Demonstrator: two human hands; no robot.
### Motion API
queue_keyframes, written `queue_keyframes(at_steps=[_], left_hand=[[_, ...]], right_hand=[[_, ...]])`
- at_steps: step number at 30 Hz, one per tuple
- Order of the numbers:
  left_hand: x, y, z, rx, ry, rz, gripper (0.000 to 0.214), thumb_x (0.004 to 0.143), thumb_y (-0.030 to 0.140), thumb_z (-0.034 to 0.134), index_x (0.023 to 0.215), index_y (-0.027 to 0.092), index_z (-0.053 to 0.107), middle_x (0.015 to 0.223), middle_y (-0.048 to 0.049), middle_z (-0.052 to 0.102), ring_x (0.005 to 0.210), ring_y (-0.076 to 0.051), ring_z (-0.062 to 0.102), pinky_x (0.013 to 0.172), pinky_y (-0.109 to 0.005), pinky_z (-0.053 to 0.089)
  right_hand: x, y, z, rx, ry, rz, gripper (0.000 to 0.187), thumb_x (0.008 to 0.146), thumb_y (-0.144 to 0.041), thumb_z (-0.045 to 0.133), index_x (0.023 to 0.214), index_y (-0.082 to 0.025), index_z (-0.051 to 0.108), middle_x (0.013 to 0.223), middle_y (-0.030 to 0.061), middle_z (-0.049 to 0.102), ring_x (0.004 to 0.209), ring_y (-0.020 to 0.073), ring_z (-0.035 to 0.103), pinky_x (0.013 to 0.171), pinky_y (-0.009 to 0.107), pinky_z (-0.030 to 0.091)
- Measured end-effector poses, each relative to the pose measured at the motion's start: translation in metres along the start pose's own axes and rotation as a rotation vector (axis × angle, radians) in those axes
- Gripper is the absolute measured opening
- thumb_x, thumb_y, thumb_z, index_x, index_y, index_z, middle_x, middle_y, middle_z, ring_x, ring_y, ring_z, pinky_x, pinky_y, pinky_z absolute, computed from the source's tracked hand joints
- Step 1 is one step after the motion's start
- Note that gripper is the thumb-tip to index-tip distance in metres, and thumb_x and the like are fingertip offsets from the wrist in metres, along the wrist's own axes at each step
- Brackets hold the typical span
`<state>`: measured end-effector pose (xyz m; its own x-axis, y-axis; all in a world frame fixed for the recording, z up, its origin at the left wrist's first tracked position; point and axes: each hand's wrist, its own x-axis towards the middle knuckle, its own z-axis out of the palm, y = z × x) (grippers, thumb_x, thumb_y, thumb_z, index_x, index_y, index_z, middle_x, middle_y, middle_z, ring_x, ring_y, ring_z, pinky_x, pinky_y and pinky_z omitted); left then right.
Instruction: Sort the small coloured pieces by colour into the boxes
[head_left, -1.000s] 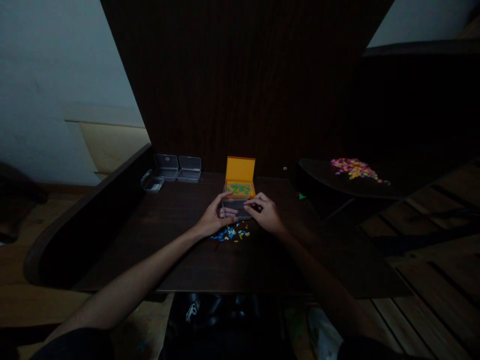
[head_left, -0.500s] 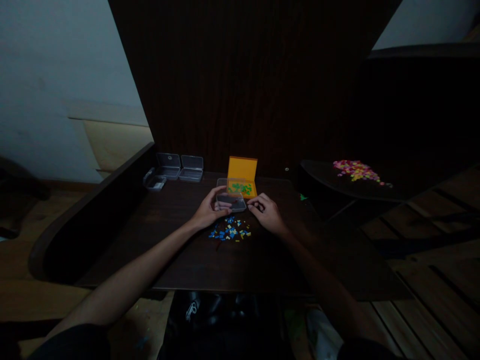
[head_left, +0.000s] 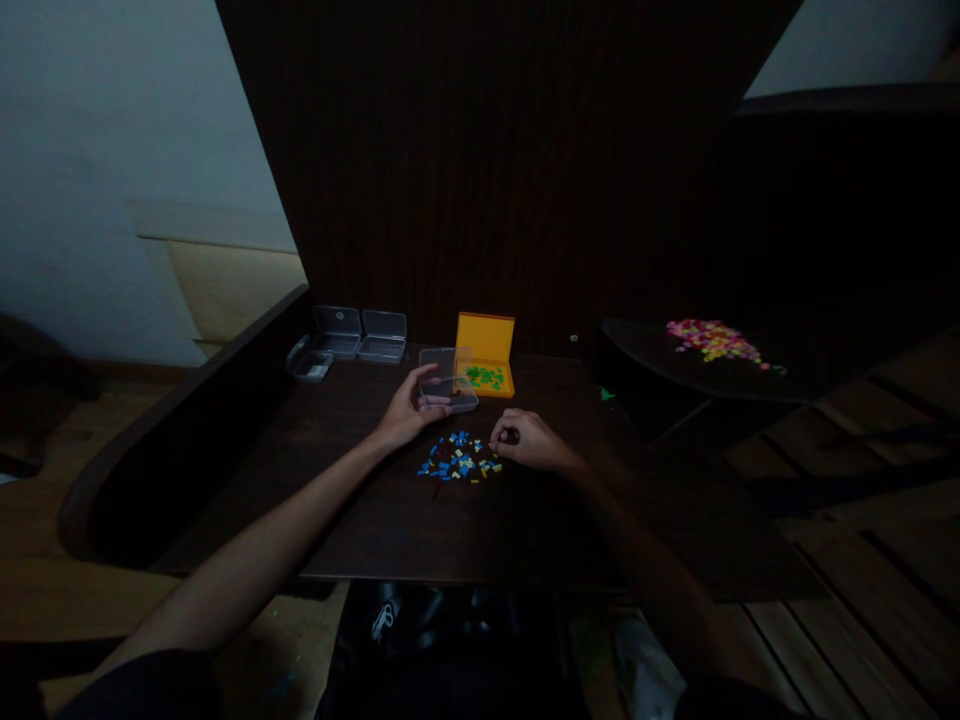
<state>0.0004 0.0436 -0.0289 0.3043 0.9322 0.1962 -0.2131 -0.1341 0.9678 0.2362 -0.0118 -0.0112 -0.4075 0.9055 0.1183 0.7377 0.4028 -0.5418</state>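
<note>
My left hand grips a clear plastic box by its left side, with the hinged lid raised. A small dark reddish bit shows inside the box. Below it, blue, yellow and pale small building bricks lie scattered on the dark tabletop. At the right edge of that pile is my right hand, thumb and forefinger pinched together; whatever lies between the fingertips is too small to make out. Behind the clear box stands an open orange box with green pieces in it.
Several clear plastic boxes stand open at the back left, near the raised side panel. On a curved shelf to the right lies a heap of pink, yellow and red pieces. A tall dark panel closes off the back.
My left hand has shifted the clear box left and slightly back, uncovering more of the orange box. My right hand has come down and toward me, from beside the clear box to the brick pile.
</note>
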Motion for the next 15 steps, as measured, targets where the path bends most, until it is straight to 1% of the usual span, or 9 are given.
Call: queue_keyframes(at_steps=[6,10,15], left_hand=[[-0.0041,-0.0014,0.0048,0.007,-0.038,-0.004,0.078,0.060,0.016,0.082,0.127,0.022,0.043,0.125,-0.0118,0.050,0.085,-0.015,0.069,0.079,-0.034,0.058],[-0.0055,-0.0022,0.0066,0.004,-0.057,-0.013,0.077,0.061,0.015,0.081,0.128,0.022,0.042,0.125,-0.0120,0.050,0.086,-0.015,0.068,0.079,-0.034,0.058],[-0.0055,-0.0047,0.0062,0.014,-0.063,-0.009,0.077,0.061,0.016,0.081,0.128,0.022,0.042,0.126,-0.0124,0.050,0.085,-0.015,0.069,0.078,-0.033,0.058]], right_hand=[[0.0000,0.0006,-0.0049,-0.019,-0.024,0.053,0.006,0.073,-0.014,0.066,0.074,-0.016,0.071,0.074,0.0021,0.062,0.068,0.0113,0.056,0.062,0.021,0.041],[-0.0008,0.0025,-0.0072,0.000,-0.029,0.048,0.009,0.071,-0.011,0.065,0.074,-0.017,0.072,0.073,0.0014,0.063,0.066,0.0109,0.055,0.060,0.021,0.040],[-0.0005,0.0046,-0.0034,0.004,-0.005,0.026,0.010,0.068,-0.009,0.065,0.070,-0.017,0.071,0.071,0.0007,0.062,0.064,0.0109,0.055,0.059,0.021,0.040]])
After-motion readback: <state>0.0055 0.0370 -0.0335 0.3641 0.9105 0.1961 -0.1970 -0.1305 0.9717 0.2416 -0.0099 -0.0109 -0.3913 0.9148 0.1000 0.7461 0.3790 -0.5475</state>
